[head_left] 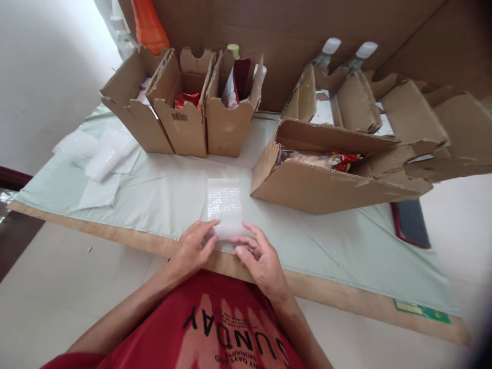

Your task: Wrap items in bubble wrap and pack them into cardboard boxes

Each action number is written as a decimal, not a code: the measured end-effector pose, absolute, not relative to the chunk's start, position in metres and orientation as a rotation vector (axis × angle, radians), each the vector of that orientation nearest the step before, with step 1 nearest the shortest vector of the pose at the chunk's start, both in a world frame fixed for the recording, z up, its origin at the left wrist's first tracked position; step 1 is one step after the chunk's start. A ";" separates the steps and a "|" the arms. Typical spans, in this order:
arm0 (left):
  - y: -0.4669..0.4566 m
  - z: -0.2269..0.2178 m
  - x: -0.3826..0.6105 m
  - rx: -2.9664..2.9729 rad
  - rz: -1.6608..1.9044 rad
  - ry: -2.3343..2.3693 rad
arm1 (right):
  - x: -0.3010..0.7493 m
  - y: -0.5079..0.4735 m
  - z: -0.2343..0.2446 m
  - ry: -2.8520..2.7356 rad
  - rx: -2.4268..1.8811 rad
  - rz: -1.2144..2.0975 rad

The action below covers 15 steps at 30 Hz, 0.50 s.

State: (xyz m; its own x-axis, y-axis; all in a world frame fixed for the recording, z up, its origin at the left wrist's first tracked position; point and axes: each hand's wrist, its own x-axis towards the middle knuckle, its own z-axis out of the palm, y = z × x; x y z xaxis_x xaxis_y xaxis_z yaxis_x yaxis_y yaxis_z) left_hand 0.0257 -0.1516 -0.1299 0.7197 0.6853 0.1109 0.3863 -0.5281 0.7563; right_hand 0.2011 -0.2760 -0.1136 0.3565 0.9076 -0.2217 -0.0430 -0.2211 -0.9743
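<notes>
A clear bubble-wrap pouch [224, 202] lies flat on the pale green sheet [161, 195], near the table's front edge. My left hand [193, 247] rests on the pouch's near left corner, fingers curled over its edge. My right hand [258, 256] touches the near right corner, fingers bent and pinching the same end. Both hands work at the pouch's near end; what lies under the fingers is hidden.
Three upright cardboard boxes [184, 110] with snack packets stand at the back left. A long flat cardboard box [326, 187] with packets lies right. More bubble wrap [102, 154] is piled left. A dark phone [410, 223] lies far right. Two bottles [346, 56] stand behind.
</notes>
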 end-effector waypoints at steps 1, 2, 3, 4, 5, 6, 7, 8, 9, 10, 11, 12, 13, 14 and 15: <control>-0.146 -0.135 0.032 2.183 0.533 0.899 | 0.202 -0.275 -0.115 -0.876 -1.542 0.998; -0.139 -0.140 0.037 2.197 0.523 0.962 | 0.204 -0.274 -0.116 -0.949 -1.580 0.887; -0.133 -0.144 0.042 2.224 0.497 0.999 | 0.205 -0.274 -0.118 -1.042 -1.625 0.759; -0.127 -0.147 0.046 2.260 0.462 1.017 | 0.206 -0.274 -0.121 -1.153 -1.667 0.623; -0.123 -0.149 0.048 2.295 0.421 1.028 | 0.207 -0.274 -0.124 -1.276 -1.701 0.486; -0.119 -0.150 0.050 2.326 0.380 1.034 | 0.208 -0.272 -0.127 -1.402 -1.728 0.362; -0.118 -0.151 0.051 2.349 0.346 1.036 | 0.209 -0.270 -0.131 -1.523 -1.749 0.262; -0.118 -0.150 0.050 2.366 0.329 1.037 | 0.210 -0.266 -0.135 -1.632 -1.769 0.192; -0.119 -0.148 0.049 2.379 0.335 1.034 | 0.211 -0.262 -0.139 -1.720 -1.787 0.148; -0.121 -0.146 0.047 2.389 0.372 1.026 | 0.212 -0.258 -0.143 -1.783 -1.805 0.123; -0.123 -0.143 0.044 2.400 0.435 1.006 | 0.213 -0.254 -0.145 -1.823 -1.821 0.115; -0.126 -0.140 0.041 2.414 0.508 0.967 | 0.214 -0.251 -0.146 -1.839 -1.829 0.116; -0.128 -0.137 0.036 2.433 0.570 0.907 | 0.215 -0.249 -0.146 -1.837 -1.831 0.130; -0.131 -0.134 0.032 2.455 0.608 0.832 | 0.216 -0.247 -0.145 -1.825 -1.824 0.157; -0.134 -0.132 0.028 2.475 0.615 0.755 | 0.217 -0.247 -0.143 -1.810 -1.809 0.200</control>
State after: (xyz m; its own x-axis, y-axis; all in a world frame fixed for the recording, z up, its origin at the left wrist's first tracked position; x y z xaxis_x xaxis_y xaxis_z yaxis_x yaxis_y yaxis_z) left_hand 0.0276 -0.1339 -0.1324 0.7471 0.6055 0.2742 0.3914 -0.7341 0.5548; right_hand 0.2170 -0.2468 -0.1425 0.0742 0.9565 0.2822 0.8719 0.0752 -0.4839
